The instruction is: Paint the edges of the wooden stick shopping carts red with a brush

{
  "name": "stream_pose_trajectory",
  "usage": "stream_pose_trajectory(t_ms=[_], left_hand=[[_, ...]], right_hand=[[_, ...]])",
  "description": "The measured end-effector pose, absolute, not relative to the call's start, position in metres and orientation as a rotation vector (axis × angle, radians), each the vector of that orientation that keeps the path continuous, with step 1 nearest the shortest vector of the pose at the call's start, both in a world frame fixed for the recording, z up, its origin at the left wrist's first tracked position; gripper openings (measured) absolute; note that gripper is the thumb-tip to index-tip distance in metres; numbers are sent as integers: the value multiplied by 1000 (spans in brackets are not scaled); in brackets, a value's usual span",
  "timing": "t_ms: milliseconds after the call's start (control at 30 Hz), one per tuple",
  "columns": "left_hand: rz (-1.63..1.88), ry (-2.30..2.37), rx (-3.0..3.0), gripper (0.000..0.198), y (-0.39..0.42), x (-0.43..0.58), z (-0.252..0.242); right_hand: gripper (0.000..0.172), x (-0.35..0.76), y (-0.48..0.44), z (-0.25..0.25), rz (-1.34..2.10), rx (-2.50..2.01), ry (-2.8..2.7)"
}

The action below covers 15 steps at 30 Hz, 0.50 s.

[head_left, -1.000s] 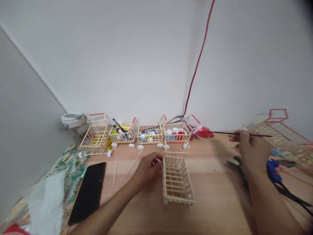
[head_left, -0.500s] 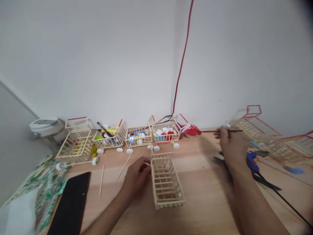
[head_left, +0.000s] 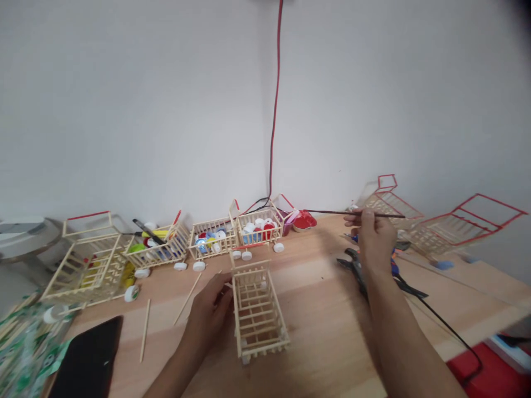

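**Left hand [head_left: 206,315] curled at a stick cart [head_left: 257,312], right hand [head_left: 375,240] pinching a dark rod [head_left: 332,212]**

The left hand is half closed, its fingers curled in against the left wall of the stick cart. A short pale stick end shows by the fingertips, but I cannot tell whether the hand has hold of the cart, that stick, or neither. The right hand is raised above the tabletop, with thumb and fingers closed on the dark rod, which is thin and sticks out to both sides of the grip.

The stick cart stands on the wooden tabletop [head_left: 323,337], between the two hands and much nearer the left one. It is an open, slatted basket of pale wooden sticks, with small white caps at its lower corners.

Beyond it, four more stick carts [head_left: 155,246] stand in a row along the wall, most filled with colourful bottle caps [head_left: 211,240]. Loose white caps [head_left: 199,266] and thin wooden sticks [head_left: 145,331] lie in front of them. A black phone [head_left: 87,359] lies at the left. Below the right hand lie pliers [head_left: 352,262], with a blue tool [head_left: 393,267] just beside them, partly hidden. Two red-framed stick carts [head_left: 460,226] sit tilted at the right.
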<state>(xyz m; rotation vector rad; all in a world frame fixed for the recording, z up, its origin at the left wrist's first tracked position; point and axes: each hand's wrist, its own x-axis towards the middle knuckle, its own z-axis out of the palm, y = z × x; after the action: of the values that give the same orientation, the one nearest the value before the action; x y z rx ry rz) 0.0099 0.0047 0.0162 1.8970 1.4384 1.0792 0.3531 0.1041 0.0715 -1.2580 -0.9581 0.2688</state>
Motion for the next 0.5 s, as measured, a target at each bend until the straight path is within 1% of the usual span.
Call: stream_pose_trajectory(t_ms=[100,300,400,500], left_hand=[[1090,1463,1942,27,6,9,15],[1114,1443,1921,25,2,13,20],[1153,1427,1886,25,-1,14,22],[1178,1423,1861,25,-3,13,22]], right_hand=[[38,349,98,80,460,-1105,-876],[34,309,74,95,788,-877,-888],[30,280,59,100,850,-809,-935],[23,255,44,105,812,-777,-995]])
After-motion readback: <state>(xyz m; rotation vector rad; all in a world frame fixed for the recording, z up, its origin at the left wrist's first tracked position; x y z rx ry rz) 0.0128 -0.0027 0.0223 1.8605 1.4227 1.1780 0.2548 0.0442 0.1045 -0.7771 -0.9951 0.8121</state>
